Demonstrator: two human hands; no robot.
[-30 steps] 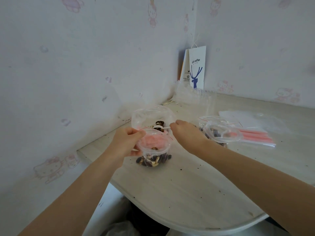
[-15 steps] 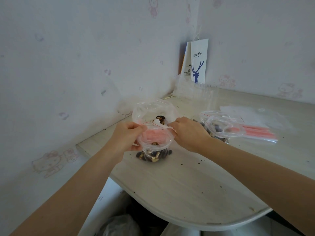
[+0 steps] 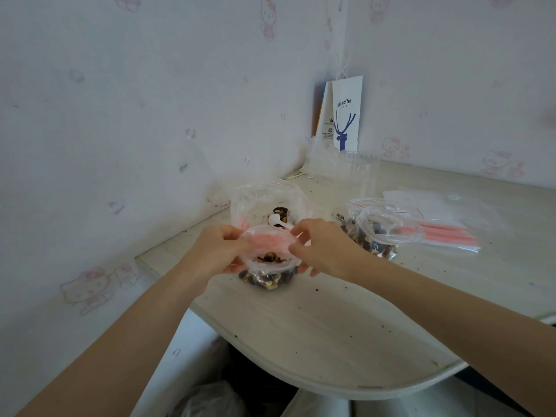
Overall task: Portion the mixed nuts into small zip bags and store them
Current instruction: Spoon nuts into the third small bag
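While both hands pinch its rim, small zip bag (image 3: 267,266) stands on worktop (image 3: 331,326) with mouth held round, prob. to line up the pink seal. L hand (image 3: 216,251) grips left edge, fingers curled; R hand (image 3: 319,251) pinches right edge w/ thumb + fingertips. Nuts (image 3: 267,280) pool at bottom — dark, lumpy. Film thin, clear, crinkly. Supply bag (image 3: 255,200) w/ white spoon (image 3: 276,220) just behind — within reach.

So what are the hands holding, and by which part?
The small clear plastic zip bag of mixed nuts, by its open rim: left hand pinches the left edge, right hand the right.
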